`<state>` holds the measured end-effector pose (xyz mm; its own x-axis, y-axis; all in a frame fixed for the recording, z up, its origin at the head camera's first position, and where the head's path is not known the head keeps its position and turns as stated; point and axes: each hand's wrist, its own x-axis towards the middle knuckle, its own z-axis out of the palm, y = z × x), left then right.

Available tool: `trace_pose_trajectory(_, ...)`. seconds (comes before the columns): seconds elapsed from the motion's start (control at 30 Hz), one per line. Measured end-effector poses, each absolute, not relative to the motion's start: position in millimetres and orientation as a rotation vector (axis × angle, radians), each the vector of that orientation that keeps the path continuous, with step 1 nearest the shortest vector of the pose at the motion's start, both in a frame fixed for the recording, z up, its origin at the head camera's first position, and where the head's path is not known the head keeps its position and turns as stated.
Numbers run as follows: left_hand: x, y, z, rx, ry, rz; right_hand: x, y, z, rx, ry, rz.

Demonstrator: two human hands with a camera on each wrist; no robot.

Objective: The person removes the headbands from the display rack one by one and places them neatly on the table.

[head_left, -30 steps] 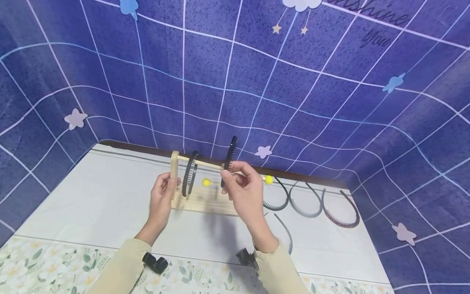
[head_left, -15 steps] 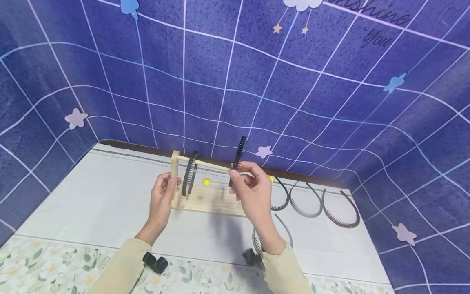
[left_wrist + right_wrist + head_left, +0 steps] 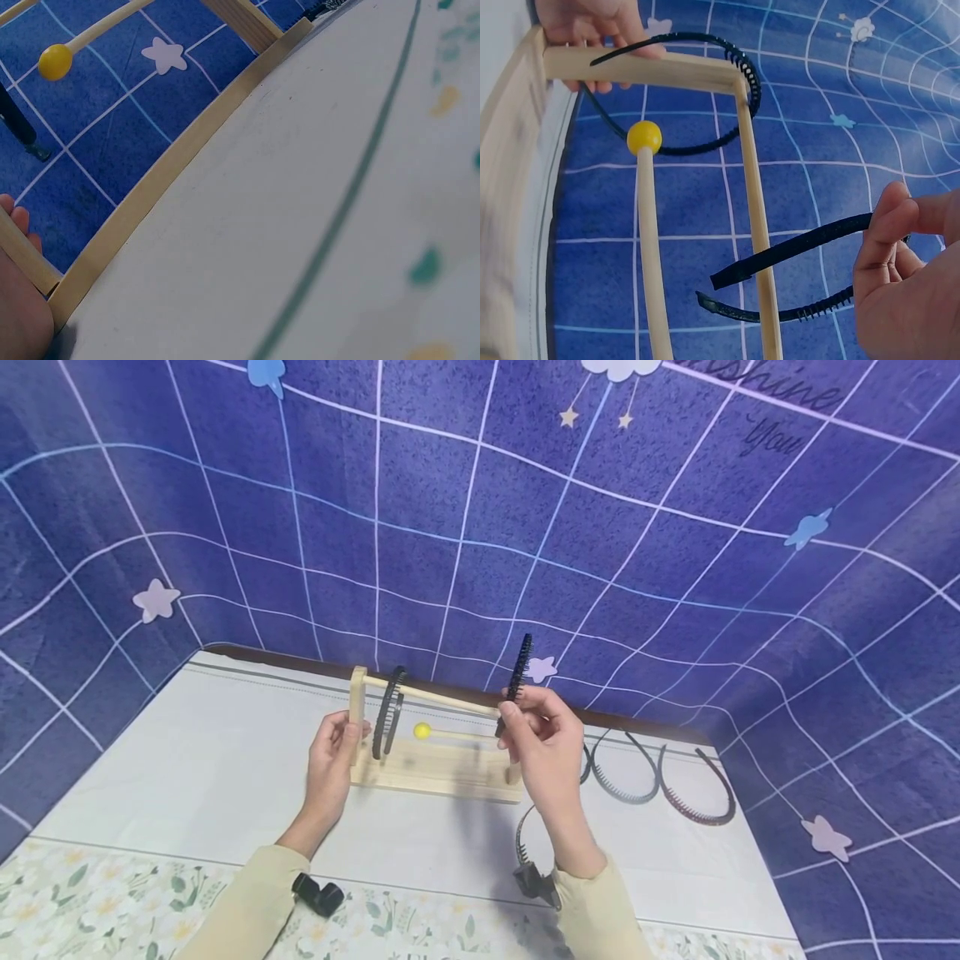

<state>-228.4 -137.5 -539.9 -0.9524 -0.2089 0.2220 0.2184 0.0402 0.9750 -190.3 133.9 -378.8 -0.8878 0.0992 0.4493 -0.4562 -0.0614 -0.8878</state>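
My left hand (image 3: 328, 758) grips the left upright of a wooden rack (image 3: 437, 770) on the table. Between the thumb and fingers of my right hand (image 3: 553, 752) is a black toothed headband (image 3: 520, 664), held near the right part of the rack's upper rod (image 3: 442, 697). In the right wrist view, the two free ends of this headband (image 3: 810, 238) reach past the rod. Another black headband (image 3: 384, 718) hangs on that rod near the left upright. A lower rod ends in a yellow ball (image 3: 422, 731); its other end is hidden behind my right hand.
To the right on the white tabletop (image 3: 225, 752) lie a grey headband (image 3: 626, 798), a brownish one (image 3: 697, 817) and a black one partly covered by my hand. One more headband (image 3: 521, 842) lies near my right wrist. Blue grid-patterned cloth (image 3: 420, 493) rises behind the table.
My right hand has moved to the right along the upper rod with the headband, away from the hanging one. It now covers the right-hand yellow ball. My left hand has stayed put.
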Motion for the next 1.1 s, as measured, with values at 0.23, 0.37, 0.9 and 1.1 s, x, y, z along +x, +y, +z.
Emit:
trace_pose_trajectory(0.23,-228,-138,-539,-0.018,-2.033,-1.989,-190,144,-380,0.362,-1.856,2.005)
trace_pose_trajectory(0.37,-228,-137,-539,-0.028,-2.021,-1.996,-190,150,-380,0.358,-1.860,1.992)
trace_pose_trajectory(0.9,-228,-137,-539,-0.003,-2.043,-1.976,-193,167,-384,0.343,-1.850,1.948)
trace_pose_trajectory(1.1,-228,-137,-539,-0.022,-2.034,-1.976,-193,175,-383,0.321,-1.854,1.905)
